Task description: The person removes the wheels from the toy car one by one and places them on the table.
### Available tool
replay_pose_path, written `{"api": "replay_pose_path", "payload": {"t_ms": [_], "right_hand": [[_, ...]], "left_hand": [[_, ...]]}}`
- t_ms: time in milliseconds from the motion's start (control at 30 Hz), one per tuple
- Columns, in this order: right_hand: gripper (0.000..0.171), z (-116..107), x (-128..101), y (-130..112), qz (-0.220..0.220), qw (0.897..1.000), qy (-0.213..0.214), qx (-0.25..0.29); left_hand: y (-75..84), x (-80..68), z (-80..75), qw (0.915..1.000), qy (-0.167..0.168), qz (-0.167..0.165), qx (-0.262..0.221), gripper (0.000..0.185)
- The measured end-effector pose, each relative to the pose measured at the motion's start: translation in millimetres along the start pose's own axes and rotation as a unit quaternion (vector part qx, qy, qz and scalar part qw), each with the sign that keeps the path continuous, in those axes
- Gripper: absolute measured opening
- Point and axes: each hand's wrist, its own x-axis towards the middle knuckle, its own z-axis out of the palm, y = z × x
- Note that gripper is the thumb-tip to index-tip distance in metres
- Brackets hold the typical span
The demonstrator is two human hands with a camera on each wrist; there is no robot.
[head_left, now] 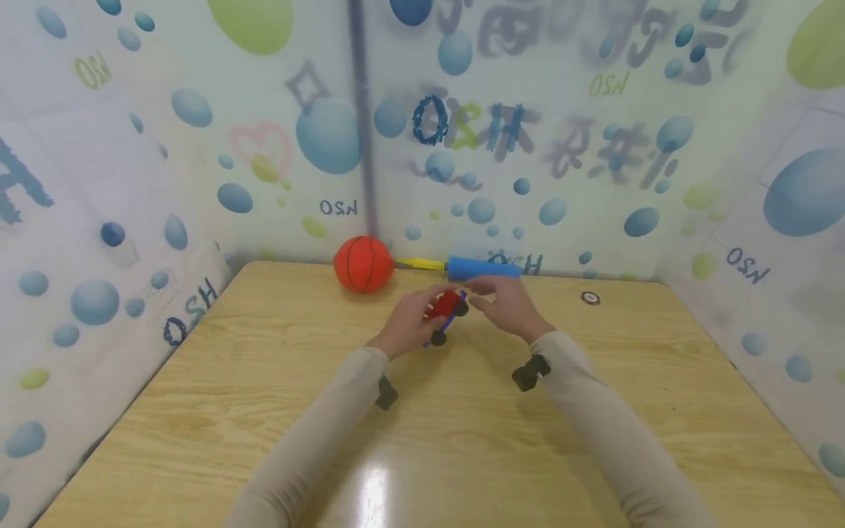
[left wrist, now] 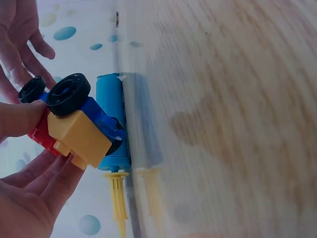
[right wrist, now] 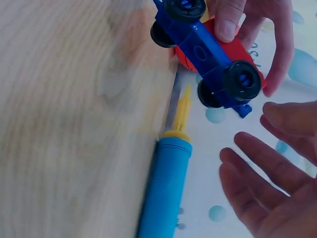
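Observation:
A toy car (right wrist: 205,54) with a blue chassis, black wheels, a red body and a yellow block at one end is held above the table. My left hand (head_left: 411,320) grips it by the red body, thumb on one side and fingers on the other. The underside faces the right wrist view, while the yellow block (left wrist: 79,136) shows in the left wrist view. Close by the car's other end is my right hand (head_left: 507,302), its fingers (right wrist: 267,181) spread and slightly bent, with nothing between them and the thumb.
Along the table's back edge lie a red ball (head_left: 364,265) with black lines and a blue hand pump (head_left: 482,268) with a yellow nozzle (head_left: 420,264). A small round disc (head_left: 590,298) lies at the back right of the wooden table (head_left: 462,455). Patterned walls enclose three sides.

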Motion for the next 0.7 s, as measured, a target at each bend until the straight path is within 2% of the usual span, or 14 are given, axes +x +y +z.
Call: {"api": "replay_pose_path", "payload": {"t_ms": [233, 467, 700], "right_hand": [[0.024, 10.7, -5.5, 7.6, 0.029, 0.995, 0.049, 0.078], [0.028, 22.4, -8.1, 8.7, 0.048, 0.979, 0.074, 0.182], [0.030, 31.9, -7.9, 7.6, 0.046, 0.973, 0.081, 0.211]], "left_hand": [[-7.0, -1.5, 3.5, 0.9983, 0.009, -0.001, -0.057, 0.056], [-7.7, -2.1, 5.0, 0.9947, 0.009, -0.029, -0.098, 0.055], [-7.0, -5.0, 5.7, 0.9918, 0.012, -0.046, -0.119, 0.056]]}}
